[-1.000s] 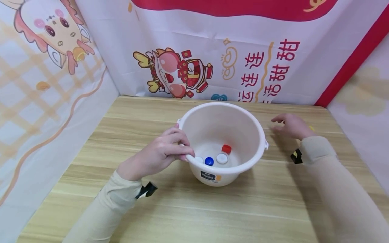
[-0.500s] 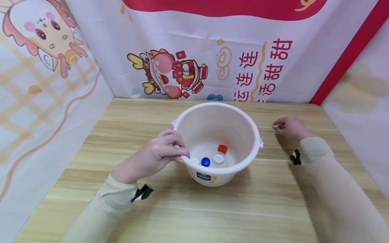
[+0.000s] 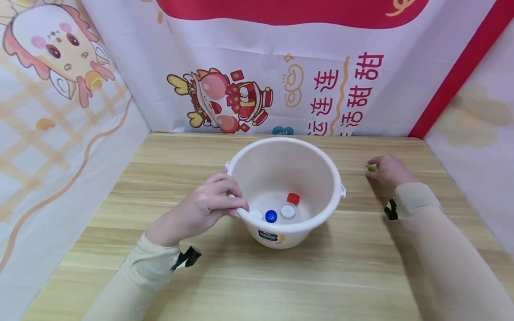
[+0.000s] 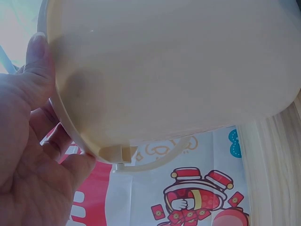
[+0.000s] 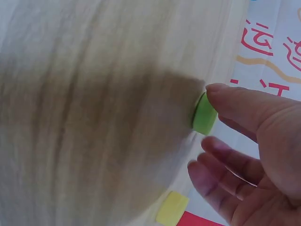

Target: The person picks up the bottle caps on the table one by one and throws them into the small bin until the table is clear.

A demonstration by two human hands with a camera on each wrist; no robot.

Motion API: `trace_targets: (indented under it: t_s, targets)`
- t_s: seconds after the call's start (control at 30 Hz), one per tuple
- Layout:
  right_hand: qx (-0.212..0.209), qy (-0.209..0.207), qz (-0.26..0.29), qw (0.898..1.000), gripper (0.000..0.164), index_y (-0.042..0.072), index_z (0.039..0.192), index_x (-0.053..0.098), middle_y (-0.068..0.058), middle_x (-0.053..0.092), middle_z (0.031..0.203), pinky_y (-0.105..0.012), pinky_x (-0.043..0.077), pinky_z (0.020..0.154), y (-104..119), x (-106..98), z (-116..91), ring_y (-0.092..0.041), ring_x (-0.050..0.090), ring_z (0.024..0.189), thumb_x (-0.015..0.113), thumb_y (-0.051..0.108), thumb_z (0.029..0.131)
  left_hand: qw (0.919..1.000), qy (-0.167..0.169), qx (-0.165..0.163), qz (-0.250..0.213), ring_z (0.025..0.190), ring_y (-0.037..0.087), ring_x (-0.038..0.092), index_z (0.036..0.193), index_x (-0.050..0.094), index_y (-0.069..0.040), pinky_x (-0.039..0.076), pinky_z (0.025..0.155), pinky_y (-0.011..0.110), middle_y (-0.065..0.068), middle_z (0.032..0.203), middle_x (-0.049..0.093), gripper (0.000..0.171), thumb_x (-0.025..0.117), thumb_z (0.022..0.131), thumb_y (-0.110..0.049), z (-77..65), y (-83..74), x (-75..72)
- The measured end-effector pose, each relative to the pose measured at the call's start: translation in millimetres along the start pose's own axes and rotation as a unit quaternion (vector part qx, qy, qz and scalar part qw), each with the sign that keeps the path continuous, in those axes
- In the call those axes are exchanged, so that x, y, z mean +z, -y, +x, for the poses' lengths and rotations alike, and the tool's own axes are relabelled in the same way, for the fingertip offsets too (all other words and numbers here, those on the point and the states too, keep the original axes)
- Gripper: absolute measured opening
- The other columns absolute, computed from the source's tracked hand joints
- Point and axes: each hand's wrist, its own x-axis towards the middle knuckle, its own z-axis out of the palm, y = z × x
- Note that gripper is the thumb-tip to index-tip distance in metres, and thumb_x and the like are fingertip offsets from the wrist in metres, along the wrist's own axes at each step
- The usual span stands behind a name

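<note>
**Left hand on the bucket rim, right hand pinching a green cap**

While you look down through the head camera, your left hand (image 3: 196, 213) grips the near-left rim of the white bucket (image 3: 317, 218), with the fingers curled over the edge. The bucket stands upright in the middle of the wooden table (image 3: 249, 281). On its bottom lie a red cap (image 3: 293, 198), a blue cap (image 3: 271, 216) and two white caps (image 3: 287, 211), all close together on the near side. Your right hand (image 3: 388, 170) is well apart from the bucket, on the table to the right, and its fingertips pinch a small green cap (image 3: 371, 168).

From the left wrist camera, the outside wall of the bucket (image 4: 178, 70) fills most of the picture. Your thumb (image 4: 35, 61) presses on the wall just under the rim, and the bucket handle (image 4: 155, 162) hangs below.

From the right wrist camera, the green cap (image 5: 205, 114) is held on its edge between your fingertips (image 5: 235, 101), just above the table (image 5: 94, 117). The other fingers are loosely curled below it. A yellow cap (image 5: 172, 208) lies on the table near your hand, not touched.
</note>
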Motion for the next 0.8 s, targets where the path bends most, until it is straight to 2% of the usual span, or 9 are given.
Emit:
trace_targets:
  t_s: [0.17,0.37,0.5,0.6,0.7,0.8]
  targets:
    - [-0.013,-0.007,-0.005,1.000,0.036,-0.009,0.116,0.065,-0.028,0.066,0.103,-0.060,0.048,0.086,-0.6,2.4,-2.3,-0.042,0.061,0.095,0.071,0.015,0.090,0.9999,-0.004,0.009,0.004,0.108,0.020,0.053,0.101,0.078,-0.016,0.027,0.116,0.054,-0.001,0.102,0.064,0.017,0.069,0.089,-0.022,-1.4,0.4,0.2]
    - [0.008,-0.013,0.039,0.999,0.043,-0.009,0.124,0.060,-0.033,0.061,0.115,-0.061,0.047,0.088,11.3,-10.4,-7.6,-0.044,0.059,0.101,0.067,0.020,0.094,0.9998,-0.011,0.014,0.003,0.107,0.020,0.053,0.100,0.078,-0.016,0.026,0.116,0.054,0.000,0.101,0.064,0.021,0.063,0.092,-0.028,-2.5,0.0,0.4]
    - [-0.025,-0.057,0.046,0.997,0.042,-0.011,0.123,0.061,-0.033,0.062,0.113,-0.056,0.051,0.081,28.5,-29.5,-13.6,-0.043,0.062,0.095,0.066,0.018,0.094,1.0000,-0.006,0.006,0.003,0.108,0.020,0.053,0.101,0.078,-0.016,0.026,0.116,0.053,0.000,0.102,0.063,0.016,0.071,0.088,-0.020,-2.2,-0.5,-0.3]
    - [-0.045,-0.096,0.046,0.993,0.037,-0.009,0.120,0.065,-0.031,0.065,0.109,-0.051,0.054,0.075,45.2,-44.4,-18.6,-0.041,0.064,0.091,0.068,0.017,0.093,1.0000,-0.003,0.002,0.003,0.108,0.020,0.052,0.102,0.078,-0.016,0.026,0.116,0.053,0.000,0.103,0.063,0.019,0.076,0.084,-0.011,-1.6,-0.7,-0.8]
    - [-0.045,-0.119,0.045,0.991,0.036,-0.005,0.119,0.068,-0.028,0.066,0.109,-0.048,0.057,0.069,65.3,-60.6,-25.9,-0.038,0.064,0.089,0.070,0.017,0.091,1.0000,-0.003,0.003,0.002,0.108,0.020,0.052,0.102,0.078,-0.016,0.026,0.116,0.053,0.000,0.102,0.063,0.022,0.078,0.082,-0.006,-1.7,-0.9,-1.0]
    - [-0.038,-0.125,0.046,0.990,0.037,-0.001,0.122,0.067,-0.025,0.063,0.111,-0.042,0.057,0.063,87.0,-77.6,-35.2,-0.036,0.061,0.088,0.071,0.020,0.092,1.0000,-0.005,0.007,0.003,0.108,0.020,0.052,0.101,0.078,-0.015,0.025,0.116,0.052,0.000,0.102,0.063,0.017,0.076,0.084,-0.011,-2.4,-0.4,-0.9]
